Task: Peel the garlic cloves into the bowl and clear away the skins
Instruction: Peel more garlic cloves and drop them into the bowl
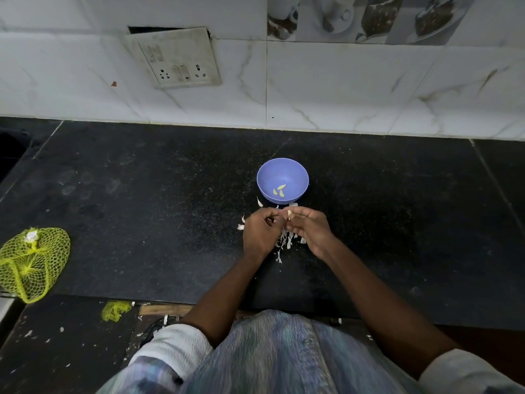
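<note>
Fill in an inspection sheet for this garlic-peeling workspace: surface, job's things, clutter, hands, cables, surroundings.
Surface: dark speckled counter, smudged.
Job's things: blue bowl holds three peeled cloves; one clove is held just in front of the bowl; skins lie heaped under the hands, a few stray beside them.
Clutter: yellow net bag at the counter's left edge; net scrap and white bits lower down.
Hands: left hand and right hand meet at the clove, fingers curled; the right hand pinches it.
Cables: nothing seen.
Surroundings: tiled wall with a loose, tilted socket plate.
</note>
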